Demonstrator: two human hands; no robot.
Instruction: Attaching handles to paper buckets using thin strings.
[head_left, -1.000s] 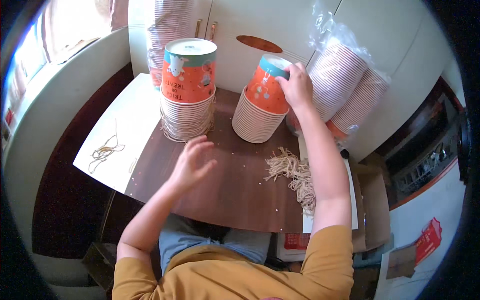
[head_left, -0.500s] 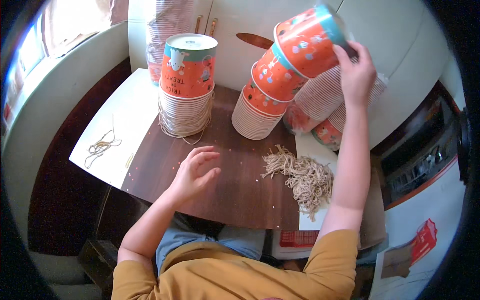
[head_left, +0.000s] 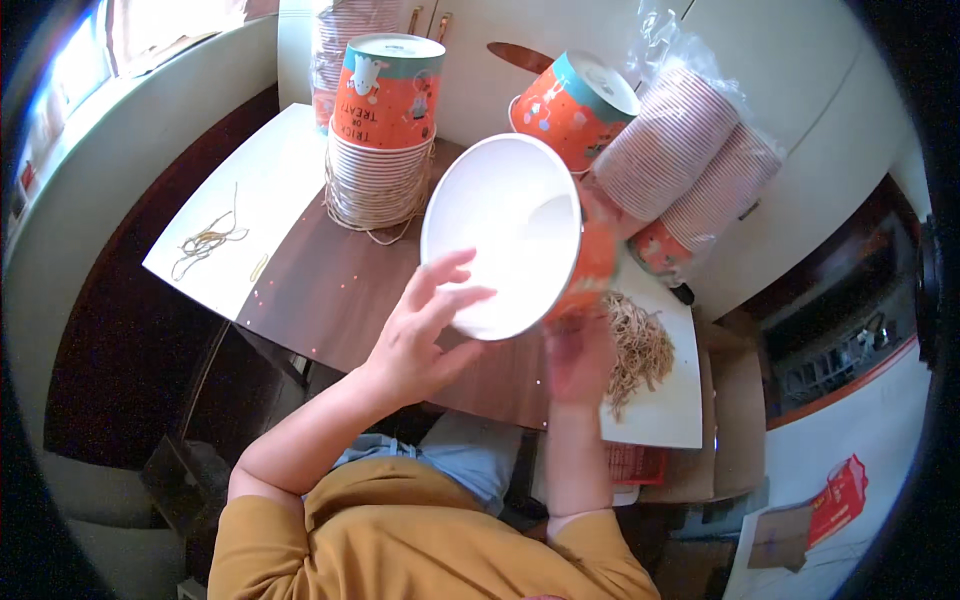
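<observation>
A: What is nearest the camera?

B: A cup (head_left: 505,235), orange outside and white inside, held up over the bench (head_left: 330,290). Its open mouth faces up at the camera and its long axis runs mouth to base, tilted down to the right.

A: Who holds it?

B: The right hand (head_left: 580,355) is under its lower right rim. It is blurred, so I cannot tell how its fingers sit, though it seems to carry the cup. The left hand (head_left: 420,325) is at the lower left rim, fingers spread, tips touching the white edge.

A: And the surface?

B: A dark brown bench with white boards at both ends. A heap of tan bands (head_left: 635,345) lies on the right board, just beside the right hand. A few loose bands (head_left: 205,240) lie on the left board, well apart.

A: Farther back?

B: A left stack (head_left: 385,130) of nested cups stands upright with bands round its base. A tilted stack (head_left: 575,100) leans right. Bagged cups (head_left: 685,160) lie against a white cupboard (head_left: 800,120). A cardboard box (head_left: 740,420) sits on the right.

A: What changed from half a second ago?

B: The cup was high by the bagged cups, side on. It has come down to mid-bench, mouth turned up, and the left hand has lifted off the bench to meet it.
</observation>
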